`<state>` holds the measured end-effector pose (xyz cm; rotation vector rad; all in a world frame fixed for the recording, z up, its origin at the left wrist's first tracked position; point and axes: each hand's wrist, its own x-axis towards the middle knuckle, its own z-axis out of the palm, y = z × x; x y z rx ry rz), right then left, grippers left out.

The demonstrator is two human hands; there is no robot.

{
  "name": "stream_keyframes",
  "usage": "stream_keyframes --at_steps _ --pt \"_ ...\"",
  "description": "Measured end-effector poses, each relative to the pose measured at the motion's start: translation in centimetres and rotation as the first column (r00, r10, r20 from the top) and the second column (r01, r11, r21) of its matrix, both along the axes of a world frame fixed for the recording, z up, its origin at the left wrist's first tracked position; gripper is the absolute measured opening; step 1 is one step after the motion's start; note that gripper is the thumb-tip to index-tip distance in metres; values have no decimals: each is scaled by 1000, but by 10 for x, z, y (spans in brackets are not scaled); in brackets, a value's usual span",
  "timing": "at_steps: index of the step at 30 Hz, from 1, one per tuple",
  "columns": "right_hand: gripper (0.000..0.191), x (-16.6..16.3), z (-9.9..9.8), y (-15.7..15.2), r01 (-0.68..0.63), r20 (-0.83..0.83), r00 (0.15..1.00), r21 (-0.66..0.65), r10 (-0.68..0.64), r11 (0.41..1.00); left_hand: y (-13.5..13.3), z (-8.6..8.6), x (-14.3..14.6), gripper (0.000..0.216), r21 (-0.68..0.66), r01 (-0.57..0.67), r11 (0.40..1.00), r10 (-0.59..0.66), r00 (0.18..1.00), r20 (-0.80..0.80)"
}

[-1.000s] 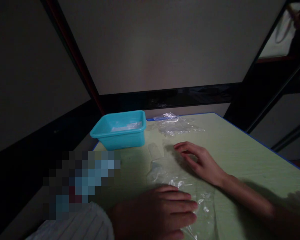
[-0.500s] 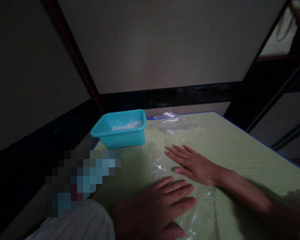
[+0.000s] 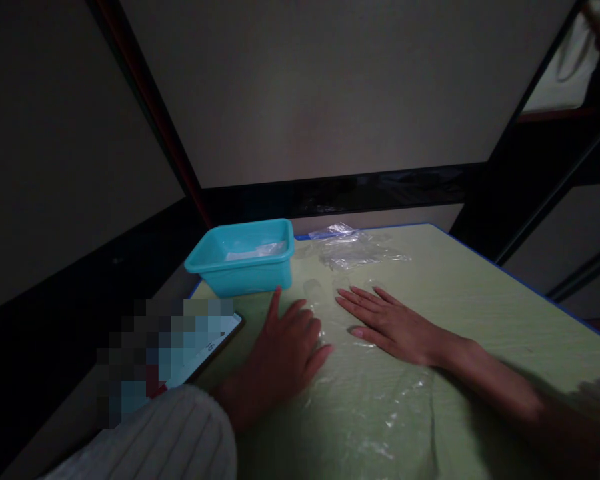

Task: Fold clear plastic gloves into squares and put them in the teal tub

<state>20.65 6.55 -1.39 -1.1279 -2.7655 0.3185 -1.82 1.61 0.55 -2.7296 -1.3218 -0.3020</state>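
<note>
A clear, thin disposable plastic glove lies spread on the table, its rounded finger ends pointing toward the far side. My right hand rests flat on it, fingers stretched out and thumb apart. To the left, my left hand is over the glove's left edge, with the index finger extended toward the basin and the other fingers slightly bent. It holds nothing; whether it touches the glove I cannot tell. Beyond my hands lies more crumpled clear plastic, its exact shape hard to make out.
A turquoise plastic basin with whitish plastic inside stands at the table's far left. Near my left sleeve lies a phone, partly pixelated. The pale green table has a blue edge, and a light panel rises behind it.
My left hand has moved forward and left, from the near part of the glove toward the basin, its fingers bending a little. My right hand stays flat in nearly the same place.
</note>
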Motion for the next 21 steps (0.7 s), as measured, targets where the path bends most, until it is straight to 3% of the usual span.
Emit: stream_keyframes --at_steps 3,6,13,17,21 --pt "53 3 0 1 3 -39 999 0 -3 1000 12 4 -10 29 130 -141 981 150 986 -68" --pt "54 5 2 2 14 -35 999 -2 -14 1000 20 3 -15 25 157 -219 963 224 974 -19" --pt "62 4 5 2 18 84 996 -5 -17 1000 9 -19 5 38 -42 -55 998 64 960 272" --pt "62 4 5 2 11 90 996 3 -11 1000 5 -24 10 14 -77 -56 995 77 953 292" --pt "63 4 6 2 12 94 996 2 -12 1000 14 -20 4 17 -79 -120 990 142 904 403"
